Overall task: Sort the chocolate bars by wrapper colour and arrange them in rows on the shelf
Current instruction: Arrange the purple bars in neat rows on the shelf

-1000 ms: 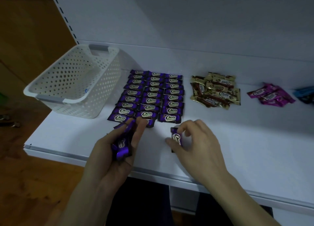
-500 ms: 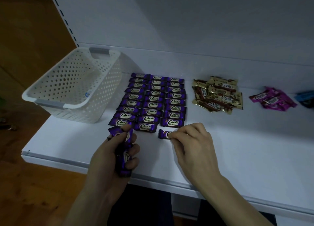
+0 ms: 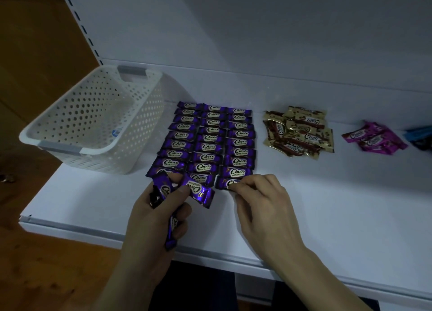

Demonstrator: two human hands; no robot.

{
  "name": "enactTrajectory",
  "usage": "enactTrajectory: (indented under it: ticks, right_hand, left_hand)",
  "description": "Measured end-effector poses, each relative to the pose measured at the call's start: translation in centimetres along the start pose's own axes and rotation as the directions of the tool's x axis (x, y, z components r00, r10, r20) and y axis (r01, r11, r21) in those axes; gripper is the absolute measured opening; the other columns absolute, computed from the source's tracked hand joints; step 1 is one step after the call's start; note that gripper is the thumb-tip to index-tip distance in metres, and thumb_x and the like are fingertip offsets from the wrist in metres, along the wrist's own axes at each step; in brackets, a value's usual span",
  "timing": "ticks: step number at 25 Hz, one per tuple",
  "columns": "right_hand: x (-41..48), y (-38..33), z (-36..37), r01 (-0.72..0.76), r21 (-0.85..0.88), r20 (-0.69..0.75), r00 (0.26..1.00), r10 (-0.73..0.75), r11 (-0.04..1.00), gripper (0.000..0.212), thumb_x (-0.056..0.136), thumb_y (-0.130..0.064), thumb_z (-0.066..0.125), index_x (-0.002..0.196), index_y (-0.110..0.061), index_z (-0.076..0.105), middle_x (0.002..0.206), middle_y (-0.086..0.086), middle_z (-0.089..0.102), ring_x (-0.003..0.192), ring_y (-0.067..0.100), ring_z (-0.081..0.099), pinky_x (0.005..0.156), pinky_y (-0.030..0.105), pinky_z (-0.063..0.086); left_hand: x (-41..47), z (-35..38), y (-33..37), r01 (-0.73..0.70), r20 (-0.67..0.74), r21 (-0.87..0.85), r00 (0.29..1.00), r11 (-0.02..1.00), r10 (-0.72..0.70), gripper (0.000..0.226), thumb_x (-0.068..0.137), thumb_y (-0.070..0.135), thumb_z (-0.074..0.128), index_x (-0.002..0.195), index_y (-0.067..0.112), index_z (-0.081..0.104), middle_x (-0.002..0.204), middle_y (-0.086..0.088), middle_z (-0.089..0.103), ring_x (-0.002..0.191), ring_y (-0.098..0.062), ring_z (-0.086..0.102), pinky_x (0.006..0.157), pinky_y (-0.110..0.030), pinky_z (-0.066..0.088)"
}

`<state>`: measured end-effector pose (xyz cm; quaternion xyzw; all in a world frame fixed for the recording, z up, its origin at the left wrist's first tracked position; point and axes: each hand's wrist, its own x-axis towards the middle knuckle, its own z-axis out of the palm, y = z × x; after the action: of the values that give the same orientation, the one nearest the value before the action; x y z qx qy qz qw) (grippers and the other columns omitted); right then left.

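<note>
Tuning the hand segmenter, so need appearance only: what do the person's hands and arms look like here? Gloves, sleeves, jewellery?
The left hand and right hand are bare, no gloves. The left forearm and right forearm are uncovered to the frame edge: no sleeve or cuff in view. No ring, watch or bracelet shows. Light is dim, so fine marks cannot be ruled out.

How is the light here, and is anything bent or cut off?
Head view: dim, bluish light; head view: foil on the purple bars glints; head view: the wide lens slants the slotted upright, and the blue bars are cut by the right edge.
</note>
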<state>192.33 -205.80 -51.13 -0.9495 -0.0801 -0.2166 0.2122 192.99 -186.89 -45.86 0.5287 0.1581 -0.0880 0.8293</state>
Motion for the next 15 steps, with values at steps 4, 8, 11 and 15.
enactTrajectory:
  ticks: [4, 8, 11, 15]
  right_hand:
    - [0.0, 0.1, 0.0, 0.009, -0.011, 0.015, 1.0, -0.009, 1.0, 0.023, 0.09, -0.016, 0.066, 0.111, -0.02, 0.074, 0.106, -0.004, 0.064, 0.095, 0.021, 0.056, 0.07, 0.042, 0.051]
    - [0.0, -0.4, -1.1, -0.129, 0.222, -0.083, 0.985, 0.15, 0.966, 0.021, 0.092, -0.019, 0.061, 0.111, -0.021, 0.071, 0.109, -0.009, 0.062, 0.1, 0.009, 0.057, 0.083, 0.024, 0.047]
    - [0.7, -1.1, -2.6, -0.294, 0.559, -0.032, 0.927, 0.374, 0.775, 0.015, 0.09, -0.023, 0.062, 0.103, -0.026, 0.068, 0.096, -0.014, 0.067, 0.089, 0.008, 0.062, 0.073, 0.016, 0.047]
    - [2.4, -3.5, -3.3, -0.422, 0.87, 0.352, 0.893, 0.279, 0.255, 0.022, 0.085, -0.007, 0.073, 0.105, -0.013, 0.066, 0.084, 0.006, 0.071, 0.072, 0.02, 0.061, 0.063, 0.021, 0.049]
  left_hand:
    - [0.0, -0.2, -0.1, -0.079, -0.031, 0.084, 0.996, 0.993, 0.082, 0.013, 0.082, 0.005, 0.069, 0.088, 0.015, 0.064, 0.063, 0.0, 0.05, 0.05, -0.014, 0.038, 0.039, -0.021, 0.025]
    - [0.2, -0.4, -0.1, -0.117, -0.051, 0.118, 0.991, 0.986, 0.124, 0.017, 0.085, 0.0, 0.069, 0.084, 0.016, 0.067, 0.063, -0.004, 0.048, 0.051, -0.018, 0.035, 0.042, -0.024, 0.022]
    - [0.6, -0.2, -0.2, -0.143, -0.028, 0.161, 0.988, 0.977, 0.149, 0.017, 0.085, 0.001, 0.07, 0.081, 0.017, 0.066, 0.065, -0.008, 0.048, 0.049, -0.018, 0.036, 0.04, -0.022, 0.024]
    - [0.7, 0.8, -0.5, -0.146, 0.012, 0.19, 0.989, 0.971, 0.146, 0.021, 0.084, 0.003, 0.074, 0.074, 0.021, 0.067, 0.06, -0.009, 0.048, 0.045, -0.016, 0.036, 0.041, -0.021, 0.025]
